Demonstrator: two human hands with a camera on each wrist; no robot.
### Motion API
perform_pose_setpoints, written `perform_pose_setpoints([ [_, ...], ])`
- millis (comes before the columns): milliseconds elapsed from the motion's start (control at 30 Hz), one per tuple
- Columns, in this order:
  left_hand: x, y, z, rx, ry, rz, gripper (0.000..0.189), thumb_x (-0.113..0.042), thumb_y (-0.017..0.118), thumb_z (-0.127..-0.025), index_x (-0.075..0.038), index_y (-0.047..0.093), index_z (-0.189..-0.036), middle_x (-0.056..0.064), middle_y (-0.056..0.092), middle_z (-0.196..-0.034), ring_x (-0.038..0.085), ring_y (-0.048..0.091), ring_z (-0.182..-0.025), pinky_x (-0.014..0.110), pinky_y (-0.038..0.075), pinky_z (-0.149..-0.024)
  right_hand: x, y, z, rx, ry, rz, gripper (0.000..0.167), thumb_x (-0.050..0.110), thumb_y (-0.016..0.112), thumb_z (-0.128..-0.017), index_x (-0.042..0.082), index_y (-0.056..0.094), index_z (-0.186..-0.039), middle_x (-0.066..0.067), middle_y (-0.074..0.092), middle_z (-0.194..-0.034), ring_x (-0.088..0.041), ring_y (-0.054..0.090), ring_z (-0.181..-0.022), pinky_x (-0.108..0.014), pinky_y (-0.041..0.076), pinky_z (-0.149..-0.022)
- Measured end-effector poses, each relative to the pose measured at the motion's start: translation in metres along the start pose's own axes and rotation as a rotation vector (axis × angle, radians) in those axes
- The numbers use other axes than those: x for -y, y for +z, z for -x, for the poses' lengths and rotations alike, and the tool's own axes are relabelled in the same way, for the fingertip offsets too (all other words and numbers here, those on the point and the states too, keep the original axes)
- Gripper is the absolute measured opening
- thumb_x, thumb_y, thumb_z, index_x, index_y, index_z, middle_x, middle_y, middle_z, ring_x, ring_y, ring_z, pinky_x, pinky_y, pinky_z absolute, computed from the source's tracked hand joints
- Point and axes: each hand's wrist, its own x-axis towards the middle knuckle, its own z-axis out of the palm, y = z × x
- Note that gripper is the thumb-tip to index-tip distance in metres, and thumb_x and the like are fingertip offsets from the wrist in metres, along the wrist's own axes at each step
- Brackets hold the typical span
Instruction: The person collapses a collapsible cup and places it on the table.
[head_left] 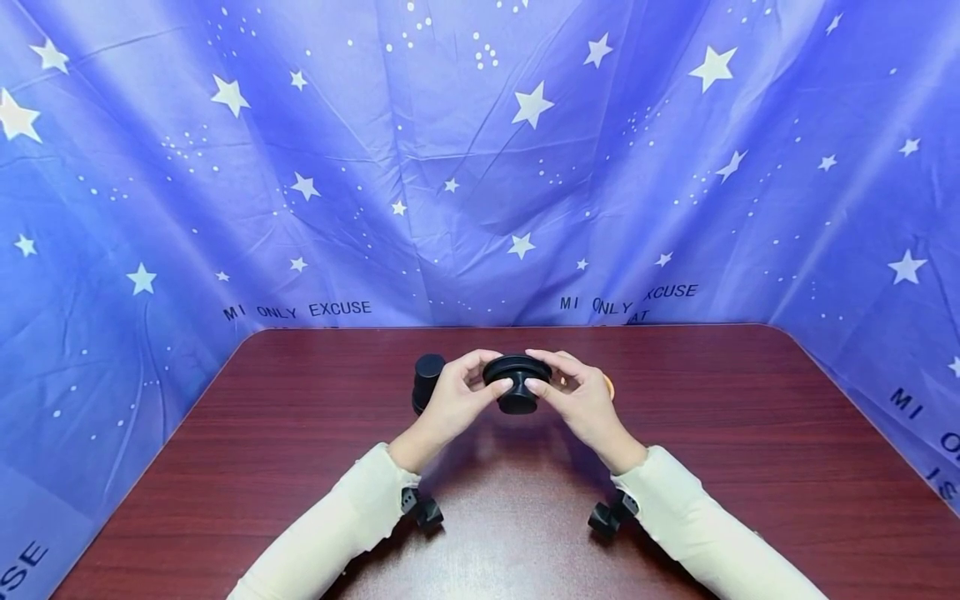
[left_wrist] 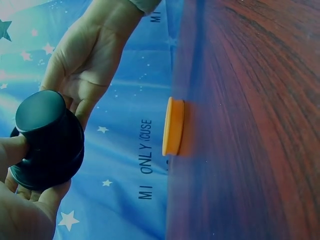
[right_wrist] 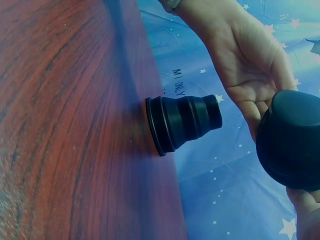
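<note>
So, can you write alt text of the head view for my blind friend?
A person's left hand and right hand together hold a black wide-rimmed piece above a dark red wood-grain table. Beyond the left hand stands a black stepped piece; a mostly hidden orange piece shows past the right. A blue-purple star-print curtain hangs behind.
</note>
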Motion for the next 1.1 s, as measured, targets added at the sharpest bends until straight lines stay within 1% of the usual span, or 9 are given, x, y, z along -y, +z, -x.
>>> perform_pose_setpoints([
  [133, -0.001, 0.0, 0.0, -0.004, 0.009, -0.026, 0.024, -0.001, 0.066, -0.086, 0.004, 0.061, -0.109, 0.018, 0.065, -0.096, 0.011, 0.062, -0.084, 0.022, 0.052, -0.075, 0.002, 0.0, 0.0, -0.003, -0.006, 0.022, 0.036, -0.009, 0.07, -0.079, -0.004, 0.065, -0.114, -0.002, 0.056, -0.085, -0.013, 0.043, -0.068, -0.019, 0.038, -0.054],
  [300, 0.0, 0.0, -0.001, -0.003, 0.025, -0.046, 0.026, -0.004, 0.064, -0.088, 0.002, 0.062, -0.113, 0.018, 0.067, -0.101, 0.01, 0.063, -0.088, 0.023, 0.052, -0.077, 0.022, 0.002, 0.0, -0.015, -0.017, 0.092, 0.033, -0.007, 0.069, -0.08, -0.008, 0.064, -0.113, -0.003, 0.055, -0.082, -0.012, 0.043, -0.069, -0.018, 0.038, -0.057],
  [367, 0.0, 0.0, -0.001, 0.018, 0.028, -0.025, 0.029, -0.007, 0.062, -0.09, 0.0, 0.061, -0.119, 0.018, 0.067, -0.107, 0.012, 0.063, -0.093, 0.025, 0.052, -0.08, 0.029, 0.002, 0.0, -0.031, -0.019, 0.084, 0.033, -0.007, 0.068, -0.081, -0.009, 0.063, -0.114, -0.004, 0.054, -0.08, -0.011, 0.044, -0.069, -0.017, 0.039, -0.057],
  [500, 0.0, -0.002, -0.001, 0.067, 0.033, 0.049, 0.039, -0.008, 0.059, -0.093, -0.002, 0.053, -0.131, 0.017, 0.062, -0.121, 0.013, 0.06, -0.106, 0.025, 0.05, -0.086, 0.032, 0.002, -0.001, -0.081, -0.026, 0.054, 0.033, -0.01, 0.066, -0.081, -0.011, 0.062, -0.113, -0.004, 0.052, -0.076, -0.009, 0.045, -0.067, -0.016, 0.04, -0.056],
  [667, -0.001, -0.004, -0.001, 0.111, 0.068, 0.145, 0.051, -0.002, 0.059, -0.091, 0.003, 0.042, -0.139, 0.023, 0.053, -0.131, 0.016, 0.055, -0.116, 0.026, 0.048, -0.092, 0.03, 0.003, -0.001, -0.137, -0.002, -0.008, 0.034, -0.015, 0.064, -0.08, -0.011, 0.061, -0.114, -0.004, 0.058, -0.075, -0.005, 0.05, -0.066, -0.015, 0.043, -0.054],
  [733, 0.0, -0.004, -0.001, 0.103, 0.079, 0.16, 0.051, 0.0, 0.06, -0.09, 0.004, 0.042, -0.138, 0.026, 0.052, -0.13, 0.015, 0.056, -0.116, 0.026, 0.048, -0.092, 0.029, 0.004, -0.002, -0.144, 0.005, -0.03, 0.034, -0.016, 0.063, -0.08, -0.012, 0.061, -0.114, -0.009, 0.06, -0.075, -0.004, 0.051, -0.066, -0.015, 0.043, -0.055],
  [867, 0.0, -0.003, -0.001, 0.062, 0.089, 0.138, 0.049, 0.002, 0.06, -0.089, 0.005, 0.045, -0.136, 0.027, 0.055, -0.126, 0.013, 0.058, -0.111, 0.024, 0.049, -0.09, 0.028, 0.004, -0.001, -0.143, 0.005, -0.037, 0.033, -0.015, 0.063, -0.081, -0.013, 0.061, -0.114, -0.018, 0.059, -0.078, -0.004, 0.051, -0.067, -0.014, 0.043, -0.056],
  [967, 0.0, -0.002, -0.001, 0.047, 0.091, 0.121, 0.048, 0.002, 0.06, -0.089, 0.005, 0.047, -0.135, 0.025, 0.057, -0.125, 0.013, 0.059, -0.111, 0.024, 0.049, -0.09, 0.028, 0.004, -0.001, -0.145, -0.004, -0.021, 0.032, -0.013, 0.064, -0.081, -0.012, 0.061, -0.113, -0.014, 0.061, -0.08, -0.005, 0.05, -0.067, -0.015, 0.042, -0.056],
  [1100, -0.001, -0.001, -0.001, 0.034, 0.098, 0.117, 0.046, 0.0, 0.061, -0.089, 0.005, 0.049, -0.133, 0.023, 0.06, -0.122, 0.014, 0.06, -0.109, 0.025, 0.049, -0.089, 0.028, 0.005, -0.002, -0.153, -0.025, -0.004, 0.031, -0.013, 0.063, -0.082, -0.012, 0.062, -0.112, 0.0, 0.062, -0.082, -0.006, 0.049, -0.068, -0.015, 0.041, -0.056],
])
